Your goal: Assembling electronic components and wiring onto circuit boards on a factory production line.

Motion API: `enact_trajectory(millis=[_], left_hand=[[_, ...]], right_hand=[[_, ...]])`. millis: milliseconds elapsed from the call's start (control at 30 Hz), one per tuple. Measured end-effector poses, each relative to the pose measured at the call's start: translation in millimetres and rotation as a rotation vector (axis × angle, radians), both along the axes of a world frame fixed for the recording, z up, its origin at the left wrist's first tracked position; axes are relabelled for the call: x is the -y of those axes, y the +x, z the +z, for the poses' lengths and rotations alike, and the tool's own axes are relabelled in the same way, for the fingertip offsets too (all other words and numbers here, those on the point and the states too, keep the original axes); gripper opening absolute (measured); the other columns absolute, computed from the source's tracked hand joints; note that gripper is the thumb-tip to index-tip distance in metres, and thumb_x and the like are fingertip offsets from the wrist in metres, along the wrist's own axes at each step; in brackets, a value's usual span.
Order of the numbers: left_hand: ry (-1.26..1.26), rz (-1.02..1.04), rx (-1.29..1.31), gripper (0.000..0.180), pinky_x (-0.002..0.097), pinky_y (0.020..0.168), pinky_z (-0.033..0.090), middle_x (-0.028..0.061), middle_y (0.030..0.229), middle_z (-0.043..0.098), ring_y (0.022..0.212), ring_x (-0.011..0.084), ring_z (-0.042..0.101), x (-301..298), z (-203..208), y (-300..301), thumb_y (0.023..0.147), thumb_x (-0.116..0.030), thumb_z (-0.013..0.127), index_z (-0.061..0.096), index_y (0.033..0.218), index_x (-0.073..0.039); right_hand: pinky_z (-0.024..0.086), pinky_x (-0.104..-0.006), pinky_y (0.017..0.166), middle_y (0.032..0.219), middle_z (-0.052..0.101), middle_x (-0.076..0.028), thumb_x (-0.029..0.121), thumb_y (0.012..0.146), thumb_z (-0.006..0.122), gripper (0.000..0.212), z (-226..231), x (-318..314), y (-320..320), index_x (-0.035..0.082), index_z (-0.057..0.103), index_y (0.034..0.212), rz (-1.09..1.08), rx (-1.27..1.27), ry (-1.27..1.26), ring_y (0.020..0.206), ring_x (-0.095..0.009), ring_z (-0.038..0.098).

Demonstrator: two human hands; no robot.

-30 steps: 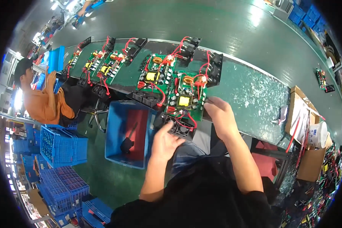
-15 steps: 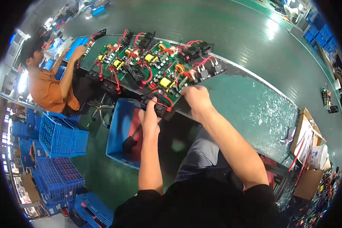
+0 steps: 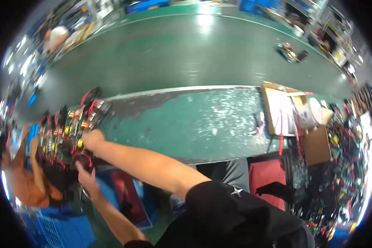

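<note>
A cluster of green circuit boards [image 3: 66, 136] with yellow coils, red wires and black parts lies at the bench's left end, smeared by motion. My right hand [image 3: 94, 140] is closed at the edge of the nearest circuit board [image 3: 80, 144], its fingertips partly hidden. Just below it, my left hand [image 3: 87, 180] has thumb and finger apart, at a black part with red wires [image 3: 83, 158] that overhangs the bench's near edge. Blur hides whether the fingertips touch that part.
The green worn bench [image 3: 182, 124] runs rightward to a cardboard box [image 3: 273, 109]. Many loose boards [image 3: 339, 165] are heaped at far right. A blue bin [image 3: 146, 202] and red seat [image 3: 268, 177] are below the bench. A co-worker in orange [image 3: 27, 182] sits at left.
The view has swung to the right, so boards, hands and co-worker now appear further left. My right hand stays at the board edge; the left thumb and finger look further from the black part.
</note>
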State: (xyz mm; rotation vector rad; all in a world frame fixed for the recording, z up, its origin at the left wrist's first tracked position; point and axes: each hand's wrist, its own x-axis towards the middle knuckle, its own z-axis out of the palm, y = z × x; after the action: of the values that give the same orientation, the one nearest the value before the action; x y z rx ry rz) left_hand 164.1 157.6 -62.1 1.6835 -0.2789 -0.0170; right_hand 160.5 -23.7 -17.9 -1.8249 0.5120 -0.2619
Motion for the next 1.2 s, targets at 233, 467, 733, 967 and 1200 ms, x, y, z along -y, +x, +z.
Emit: enact_trajectory(millis=[233, 467, 733, 967, 1200], left_hand=[[0.272, 0.419, 0.137, 0.053, 0.0394, 0.079, 0.05, 0.0173, 0.11, 0.06, 0.096, 0.0267, 0.058, -48, -10, -73, 0.099, -0.041, 0.054, 0.055, 0.121, 0.007], [0.381, -0.213, 0.497, 0.015, 0.0336, 0.076, 0.044, 0.0129, 0.096, 0.056, 0.087, 0.0223, 0.054, 110, 11, -254, 0.096, -0.013, 0.058, 0.055, 0.101, 0.001], [0.635, -0.416, 0.693, 0.03, 0.0486, 0.091, 0.036, 0.0191, 0.105, 0.054, 0.1, 0.0376, 0.05, 213, 13, -318, 0.088, -0.024, 0.059, 0.055, 0.105, 0.001], [0.691, -0.444, 0.766, 0.026, 0.0463, 0.086, 0.043, 0.0156, 0.103, 0.057, 0.095, 0.0333, 0.054, 199, 15, -314, 0.097, -0.027, 0.055, 0.057, 0.104, -0.002], [0.716, -0.537, 0.745, 0.019, 0.0459, 0.088, 0.04, 0.0151, 0.102, 0.053, 0.097, 0.0316, 0.05, 202, 2, -306, 0.098, -0.022, 0.05, 0.054, 0.105, -0.004]], right_hand=[[0.054, -0.0458, 0.078, 0.088, 0.069, -0.021, 0.019, 0.074, 0.06, 0.025, 67, 85, -166, 0.004, 0.07, 0.092, 0.366, 0.155, -0.406, 0.086, -0.038, 0.068], [0.054, -0.0462, 0.079, 0.09, 0.07, -0.02, 0.016, 0.079, 0.06, 0.02, 57, 387, -367, 0.005, 0.07, 0.092, -0.356, -0.479, -0.888, 0.087, -0.038, 0.068], [0.055, -0.0455, 0.085, 0.102, 0.069, -0.026, 0.014, 0.078, 0.065, 0.024, 17, 665, -619, -0.002, 0.069, 0.096, -1.065, -0.973, -0.842, 0.099, -0.04, 0.067], [0.046, -0.0447, 0.101, 0.143, 0.044, -0.025, 0.002, 0.084, 0.051, 0.054, 24, 747, -653, 0.006, 0.046, 0.137, -1.044, -0.813, -1.056, 0.127, -0.038, 0.05], [0.042, -0.0463, 0.105, 0.14, 0.048, -0.026, 0.002, 0.08, 0.056, 0.082, 43, 824, -704, 0.004, 0.018, 0.153, -0.689, -1.377, -0.879, 0.129, -0.041, 0.049]])
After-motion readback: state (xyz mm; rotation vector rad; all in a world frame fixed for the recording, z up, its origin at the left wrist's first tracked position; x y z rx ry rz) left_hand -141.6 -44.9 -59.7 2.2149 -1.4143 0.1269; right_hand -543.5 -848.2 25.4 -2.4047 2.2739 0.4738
